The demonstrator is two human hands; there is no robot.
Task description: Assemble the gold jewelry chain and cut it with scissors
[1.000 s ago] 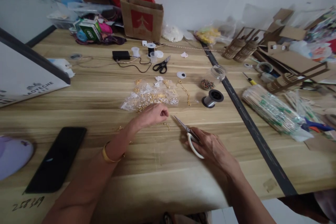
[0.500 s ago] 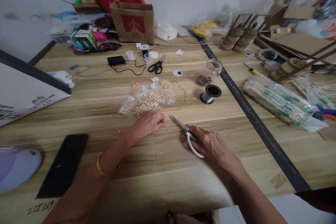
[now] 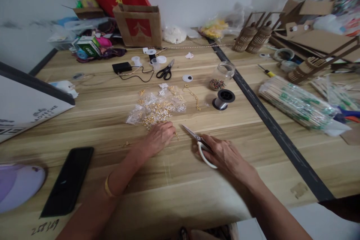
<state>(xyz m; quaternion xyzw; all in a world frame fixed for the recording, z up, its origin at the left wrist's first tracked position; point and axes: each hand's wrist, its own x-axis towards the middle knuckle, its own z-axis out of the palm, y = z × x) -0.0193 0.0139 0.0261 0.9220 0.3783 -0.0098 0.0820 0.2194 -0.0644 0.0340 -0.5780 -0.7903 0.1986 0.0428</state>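
Observation:
My right hand (image 3: 225, 153) is closed around the white handles of a pair of scissors (image 3: 197, 140); the blades point up and left and lie just above the wooden table (image 3: 180, 180). My left hand (image 3: 159, 137) rests on the table with fingers curled, pinching a small gold chain piece (image 3: 176, 135) beside the blade tips. Just beyond that hand lies a pile of clear bags with gold trinkets (image 3: 156, 107). A loose gold chain (image 3: 194, 97) lies to the right of the pile.
A black phone (image 3: 67, 180) lies at the left front, with a purple object (image 3: 17, 185) beside it. A wire spool (image 3: 223, 99), a bead jar (image 3: 221, 77) and black scissors (image 3: 165, 70) sit farther back. A bag of sticks (image 3: 295, 103) lies right of a dark table seam (image 3: 267, 116).
My left hand drew slightly back toward me with the chain piece; the right hand and scissors barely moved. The camera tilted, shifting the scene a little.

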